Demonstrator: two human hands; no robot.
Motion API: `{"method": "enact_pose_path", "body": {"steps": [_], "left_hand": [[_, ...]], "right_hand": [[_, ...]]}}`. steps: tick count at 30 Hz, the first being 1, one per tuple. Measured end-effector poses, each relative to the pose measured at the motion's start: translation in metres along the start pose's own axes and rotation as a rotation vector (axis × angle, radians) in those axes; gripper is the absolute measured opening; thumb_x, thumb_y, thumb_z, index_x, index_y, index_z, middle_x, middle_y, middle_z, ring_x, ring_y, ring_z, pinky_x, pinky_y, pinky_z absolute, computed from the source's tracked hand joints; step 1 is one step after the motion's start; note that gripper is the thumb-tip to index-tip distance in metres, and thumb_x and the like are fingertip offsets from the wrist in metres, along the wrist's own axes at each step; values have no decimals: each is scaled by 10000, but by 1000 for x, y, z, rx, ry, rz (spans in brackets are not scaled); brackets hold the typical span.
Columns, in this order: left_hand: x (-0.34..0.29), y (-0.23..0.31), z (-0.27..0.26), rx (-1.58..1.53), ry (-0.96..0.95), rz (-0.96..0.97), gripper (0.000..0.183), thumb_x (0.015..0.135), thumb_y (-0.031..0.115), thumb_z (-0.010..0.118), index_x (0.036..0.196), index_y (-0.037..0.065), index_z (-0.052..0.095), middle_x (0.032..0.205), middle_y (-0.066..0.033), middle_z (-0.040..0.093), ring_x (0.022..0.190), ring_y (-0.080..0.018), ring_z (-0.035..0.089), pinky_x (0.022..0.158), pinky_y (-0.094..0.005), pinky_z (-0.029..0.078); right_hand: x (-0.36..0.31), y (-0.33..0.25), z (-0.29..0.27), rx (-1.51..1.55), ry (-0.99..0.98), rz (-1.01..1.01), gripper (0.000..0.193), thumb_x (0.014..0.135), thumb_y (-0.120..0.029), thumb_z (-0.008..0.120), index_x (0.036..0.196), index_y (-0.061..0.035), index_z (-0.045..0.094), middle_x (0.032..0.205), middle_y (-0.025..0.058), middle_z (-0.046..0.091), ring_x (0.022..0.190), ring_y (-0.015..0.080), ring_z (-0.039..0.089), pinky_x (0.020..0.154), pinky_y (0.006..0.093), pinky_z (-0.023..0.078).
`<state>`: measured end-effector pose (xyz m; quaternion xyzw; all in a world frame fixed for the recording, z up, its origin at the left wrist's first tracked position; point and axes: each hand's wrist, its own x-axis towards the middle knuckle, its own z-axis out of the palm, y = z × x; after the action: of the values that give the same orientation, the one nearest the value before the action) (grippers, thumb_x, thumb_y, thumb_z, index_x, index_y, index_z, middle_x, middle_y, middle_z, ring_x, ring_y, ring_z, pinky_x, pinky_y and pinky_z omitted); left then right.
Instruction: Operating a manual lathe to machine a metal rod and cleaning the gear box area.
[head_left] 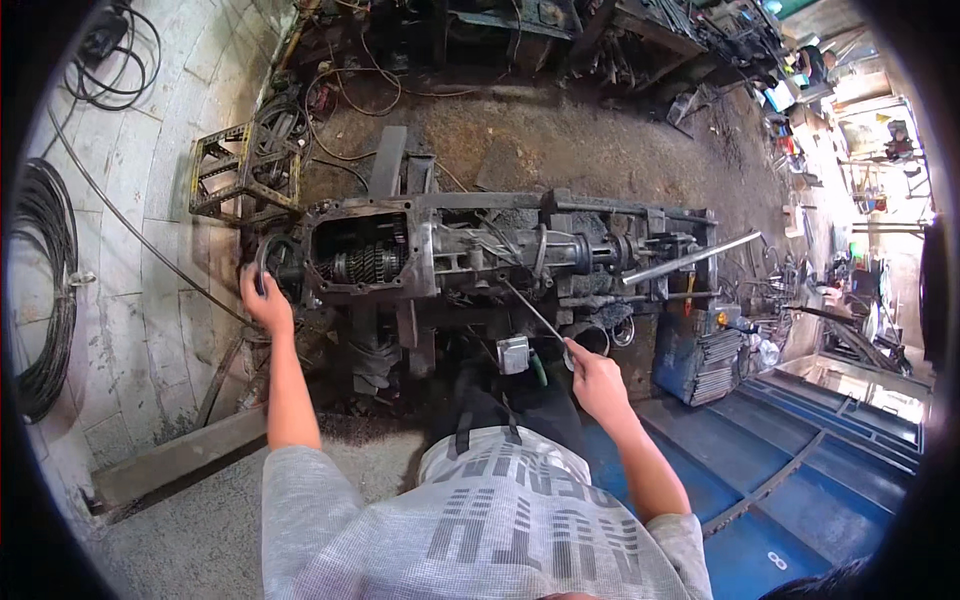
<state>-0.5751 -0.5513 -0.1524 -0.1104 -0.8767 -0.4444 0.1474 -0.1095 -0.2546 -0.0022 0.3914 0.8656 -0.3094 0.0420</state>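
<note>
A dark, greasy gearbox [427,265] lies lengthwise across a stand in front of me. Toothed gears [370,265] show through the large opening in its housing. At its left end my left hand [268,302] is closed around the rim of a dark round flange [283,252]. My right hand [598,383] grips a long thin metal rod [532,313] by its near end. The rod slants up and left, and its far tip reaches the near side of the gearbox's middle; whether it touches is too small to tell.
A yellow-edged metal crate [222,172] stands at the left, near coiled black hose [45,290]. A loose metal bar [692,257] lies over the gearbox's right part. A blue metal box [683,358] and blue panels [800,480] are at the right. A small silvery box [513,355] sits before me.
</note>
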Motion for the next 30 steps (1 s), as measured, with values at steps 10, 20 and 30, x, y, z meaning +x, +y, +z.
{"method": "enact_pose_path", "body": {"steps": [10, 20, 30], "left_hand": [[-204, 48, -35, 351, -29, -19, 265, 847, 72, 610, 1108, 31, 619, 1227, -187, 518, 1239, -358, 419, 1055, -491, 298], [-376, 77, 56, -278, -723, -486, 271, 811, 27, 657, 1080, 13, 628, 1038, -149, 586, 797, -227, 603, 740, -318, 503], [-478, 78, 84, -229, -625, -380, 175, 780, 80, 672, 943, 20, 651, 941, -160, 623, 940, -330, 566, 810, -398, 475]], "right_hand": [[43, -38, -27, 810, -442, 603, 403, 881, -50, 469, 1256, -12, 614, 702, 126, 605, 492, 200, 555, 434, 354, 452], [38, -78, 26, 1010, -337, 575, 560, 889, -50, 446, 1442, 6, 385, 636, 39, 517, 453, 118, 456, 403, 279, 419], [41, -10, -1, 1470, -608, 551, 474, 961, -92, 523, 1411, -9, 397, 861, 82, 620, 727, 139, 609, 621, 278, 519]]}}
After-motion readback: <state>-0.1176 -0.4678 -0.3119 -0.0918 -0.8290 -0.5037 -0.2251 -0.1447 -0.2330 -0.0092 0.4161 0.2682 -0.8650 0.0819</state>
